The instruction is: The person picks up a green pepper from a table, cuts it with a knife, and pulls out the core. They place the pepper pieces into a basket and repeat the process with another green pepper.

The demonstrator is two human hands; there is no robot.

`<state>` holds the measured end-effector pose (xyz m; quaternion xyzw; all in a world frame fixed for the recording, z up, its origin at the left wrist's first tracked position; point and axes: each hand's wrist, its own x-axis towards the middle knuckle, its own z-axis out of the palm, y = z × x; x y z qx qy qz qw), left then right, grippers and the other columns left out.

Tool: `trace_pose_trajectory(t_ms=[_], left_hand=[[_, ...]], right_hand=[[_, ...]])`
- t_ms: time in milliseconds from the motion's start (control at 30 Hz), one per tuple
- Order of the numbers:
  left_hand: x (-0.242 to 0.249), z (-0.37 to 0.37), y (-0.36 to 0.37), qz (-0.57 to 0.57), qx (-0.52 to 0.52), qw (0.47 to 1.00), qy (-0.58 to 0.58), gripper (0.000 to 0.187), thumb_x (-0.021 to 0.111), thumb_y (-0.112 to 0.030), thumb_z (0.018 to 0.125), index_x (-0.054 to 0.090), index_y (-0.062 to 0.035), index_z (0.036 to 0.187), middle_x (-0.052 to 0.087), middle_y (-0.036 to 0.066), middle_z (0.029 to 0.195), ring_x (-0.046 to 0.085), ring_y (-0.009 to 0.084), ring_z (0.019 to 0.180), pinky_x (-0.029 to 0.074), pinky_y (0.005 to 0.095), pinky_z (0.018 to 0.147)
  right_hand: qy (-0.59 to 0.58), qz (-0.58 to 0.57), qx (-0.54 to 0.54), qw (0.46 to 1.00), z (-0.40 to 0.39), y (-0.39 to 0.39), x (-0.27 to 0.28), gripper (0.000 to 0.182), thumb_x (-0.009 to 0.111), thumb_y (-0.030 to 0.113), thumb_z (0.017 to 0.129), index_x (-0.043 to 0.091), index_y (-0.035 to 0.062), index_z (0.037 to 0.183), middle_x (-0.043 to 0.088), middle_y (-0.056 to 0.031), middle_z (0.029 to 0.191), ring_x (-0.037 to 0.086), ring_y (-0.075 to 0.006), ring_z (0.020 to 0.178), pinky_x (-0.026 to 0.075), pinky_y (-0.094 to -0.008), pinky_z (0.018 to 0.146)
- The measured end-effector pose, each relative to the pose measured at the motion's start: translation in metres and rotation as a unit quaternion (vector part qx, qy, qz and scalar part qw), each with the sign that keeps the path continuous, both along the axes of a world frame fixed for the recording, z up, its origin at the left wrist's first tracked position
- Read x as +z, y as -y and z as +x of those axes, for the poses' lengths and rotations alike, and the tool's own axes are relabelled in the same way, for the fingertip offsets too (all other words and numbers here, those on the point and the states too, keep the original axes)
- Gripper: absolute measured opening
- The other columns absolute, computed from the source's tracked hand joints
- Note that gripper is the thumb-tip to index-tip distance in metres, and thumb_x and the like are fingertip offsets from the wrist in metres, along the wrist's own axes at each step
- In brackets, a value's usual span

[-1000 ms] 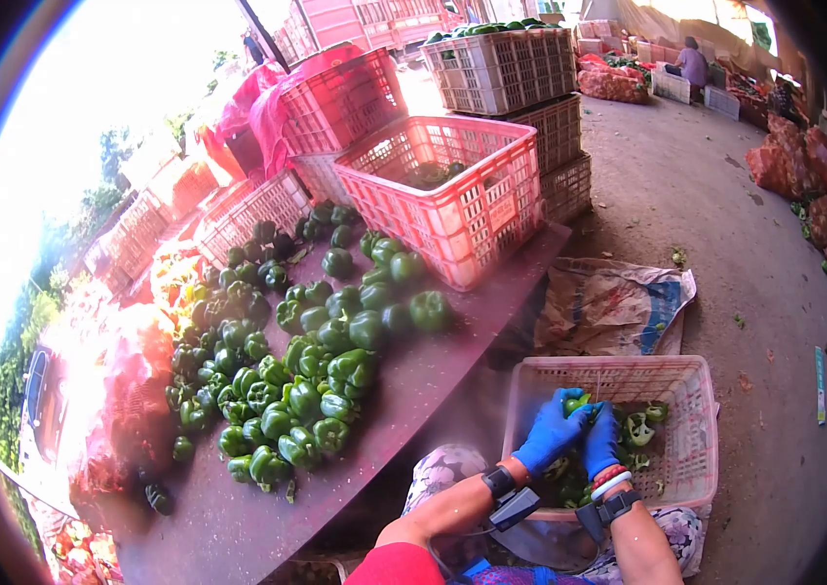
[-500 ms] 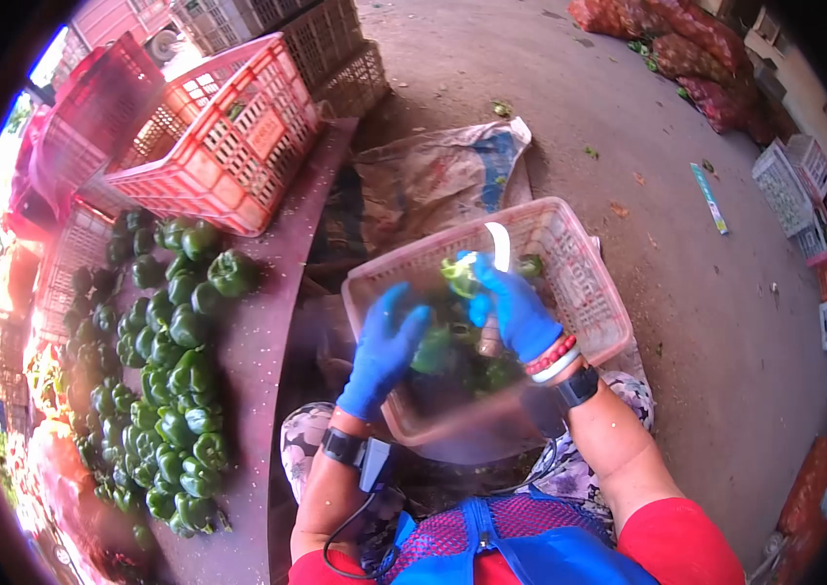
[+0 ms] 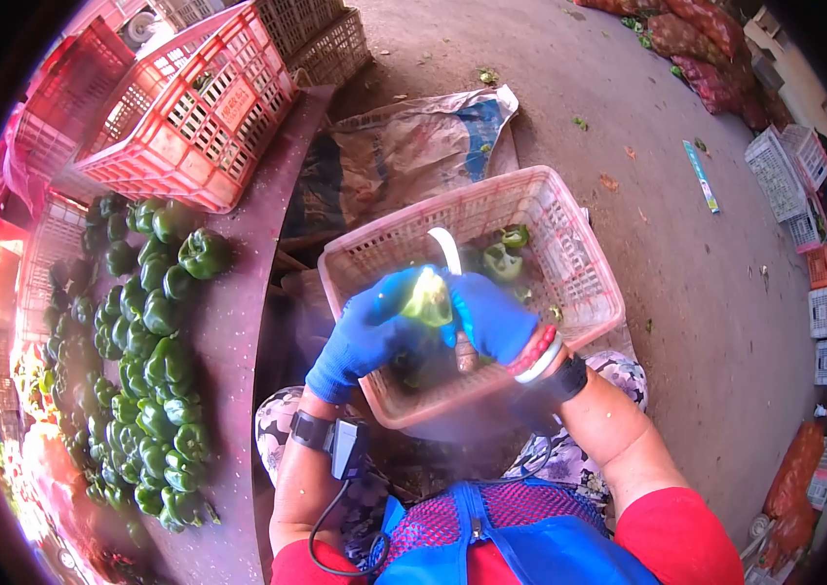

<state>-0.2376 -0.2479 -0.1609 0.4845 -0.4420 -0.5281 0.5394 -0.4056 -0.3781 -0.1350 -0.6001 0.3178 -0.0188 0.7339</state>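
My left hand [image 3: 369, 327], in a blue glove, is closed around a pale green piece of bell pepper [image 3: 428, 297]. My gloved right hand [image 3: 499, 317] is right beside it, gripping a knife. The knife's curved light blade [image 3: 445, 251] points up past the fingers, and its brownish handle [image 3: 466, 353] sticks out below. Both hands are over a pink plastic crate [image 3: 584, 255]. Inside the crate lie cut green peppers [image 3: 502, 261], partly hidden by the hands.
On the bench [image 3: 238, 322] at left lie many whole green bell peppers [image 3: 168, 363]. A red crate [image 3: 228, 107] stands at its far end. A dirty sack [image 3: 403, 151] is spread beyond the pink crate. Filled mesh sacks [image 3: 706, 83] and more crates [image 3: 779, 180] line the right.
My left hand, open before, has moved in beside the right and now holds the pepper piece that was at my right hand's fingers. The view has shifted slightly.
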Motion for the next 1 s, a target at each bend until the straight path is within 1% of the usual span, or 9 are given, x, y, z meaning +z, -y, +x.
trace_pose_trajectory(t_ms=[167,300,433,500,700,800,867,933,1000], left_hand=[[0.003,-0.005,0.003,0.101,0.096,0.990,0.034,0.031,0.065,-0.032,0.099,0.062,-0.0045,0.112,0.065,0.001,0.083,0.060,0.0093,0.061,0.049,0.0237,0.055],[0.002,-0.001,0.003,0.148,0.130,0.979,0.058,0.022,0.061,-0.028,0.101,0.064,-0.0067,0.098,0.060,-0.002,0.074,0.054,0.0071,0.055,0.043,0.0231,0.047],[-0.004,-0.005,0.005,0.111,0.091,0.985,0.097,0.022,0.061,-0.028,0.101,0.063,-0.0072,0.094,0.058,-0.003,0.072,0.052,0.0063,0.056,0.043,0.0227,0.048],[-0.003,-0.004,0.005,0.098,0.058,0.986,0.120,0.021,0.061,-0.027,0.101,0.062,-0.0078,0.094,0.058,-0.003,0.073,0.052,0.0061,0.057,0.043,0.0223,0.050],[0.014,0.002,-0.002,0.100,0.028,0.993,-0.061,0.032,0.062,-0.037,0.100,0.061,-0.0058,0.093,0.062,0.002,0.075,0.059,0.0105,0.061,0.047,0.0228,0.054],[0.014,0.003,0.000,0.089,0.038,0.990,-0.100,0.035,0.060,-0.040,0.100,0.061,-0.0061,0.093,0.063,0.003,0.075,0.060,0.0130,0.058,0.049,0.0251,0.052],[0.019,0.006,-0.002,0.106,0.082,0.986,-0.100,0.035,0.058,-0.040,0.101,0.060,-0.0063,0.092,0.062,0.004,0.072,0.059,0.0143,0.056,0.048,0.0259,0.051],[0.028,0.008,-0.012,0.103,0.128,0.983,-0.083,0.035,0.056,-0.039,0.102,0.060,-0.0066,0.090,0.061,0.004,0.070,0.059,0.0148,0.055,0.047,0.0265,0.050],[0.048,0.016,-0.039,0.086,0.187,0.978,-0.034,0.033,0.055,-0.036,0.103,0.060,-0.0069,0.087,0.060,0.003,0.068,0.058,0.0147,0.054,0.046,0.0267,0.048]], right_hand=[[-0.068,-0.242,-0.114,0.961,0.004,-0.013,-0.022,0.030,0.064,0.032,0.095,0.063,0.0033,0.104,0.068,-0.0220,0.086,0.067,-0.0416,0.082,0.053,-0.0445,0.072],[-0.005,-0.519,-0.150,0.841,-0.003,0.011,-0.028,0.037,0.067,0.037,0.095,0.066,0.0028,0.109,0.070,-0.0204,0.099,0.068,-0.0344,0.093,0.053,-0.0417,0.080],[0.094,-0.270,-0.102,0.953,0.000,0.005,-0.014,0.039,0.068,0.038,0.096,0.067,0.0025,0.112,0.070,-0.0158,0.092,0.065,-0.0240,0.079,0.053,-0.0384,0.074],[0.139,-0.315,-0.067,0.937,0.005,-0.004,-0.026,0.038,0.068,0.037,0.097,0.068,0.0022,0.112,0.070,-0.0114,0.087,0.063,-0.0168,0.071,0.053,-0.0335,0.067],[0.182,0.148,-0.093,0.968,-0.001,0.009,-0.011,0.033,0.063,0.037,0.100,0.070,0.0067,0.111,0.066,0.0001,0.081,0.052,-0.0033,0.055,0.041,-0.0189,0.048],[0.099,0.093,-0.146,0.980,-0.005,0.027,-0.016,0.036,0.062,0.040,0.100,0.070,0.0070,0.111,0.065,0.0002,0.080,0.051,-0.0046,0.054,0.040,-0.0200,0.048],[0.015,-0.241,-0.143,0.960,-0.009,0.037,-0.042,0.036,0.066,0.041,0.096,0.070,0.0066,0.106,0.065,-0.0002,0.081,0.056,-0.0088,0.062,0.045,-0.0245,0.053],[-0.069,-0.669,-0.070,0.737,-0.017,0.041,-0.053,0.035,0.068,0.040,0.094,0.069,0.0065,0.103,0.065,-0.0002,0.082,0.059,-0.0109,0.067,0.048,-0.0273,0.057],[-0.067,-0.493,-0.093,0.863,-0.011,0.042,-0.063,0.031,0.070,0.036,0.092,0.067,0.0071,0.101,0.066,-0.0009,0.083,0.061,-0.0141,0.073,0.051,-0.0308,0.061]])
